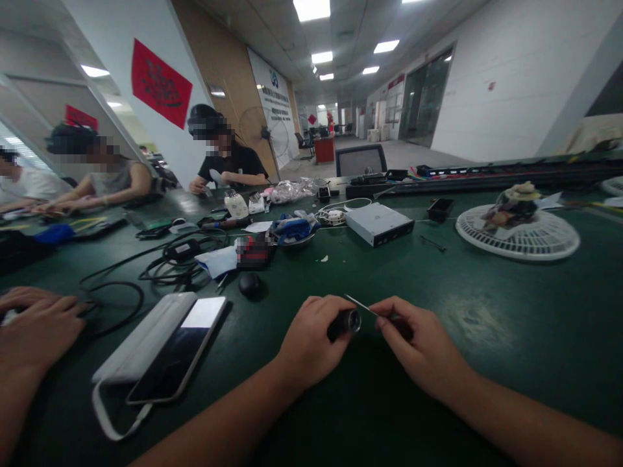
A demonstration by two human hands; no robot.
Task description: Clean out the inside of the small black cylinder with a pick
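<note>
My left hand (314,340) is closed around a short black cylinder (351,321), which looks like a small flashlight. Its round, shiny-rimmed end faces right, and the rest is hidden in my fingers. Just to the right, my right hand (421,340) grips a thin screwdriver (361,303) between thumb and forefinger. The bare metal shaft points up and left, its tip above the cylinder's end with no contact that I can make out. A dark handle sits mostly concealed in my right palm. Both hands are low over the dark green table (389,415).
A phone (180,357) lies with a white power bank (146,334) and cable at left, near another person's hand (41,324). Beyond are a black mouse (250,285), coiled cables (170,259), a disc drive (379,224) and a white fan grille (518,240). Other people sit across the table.
</note>
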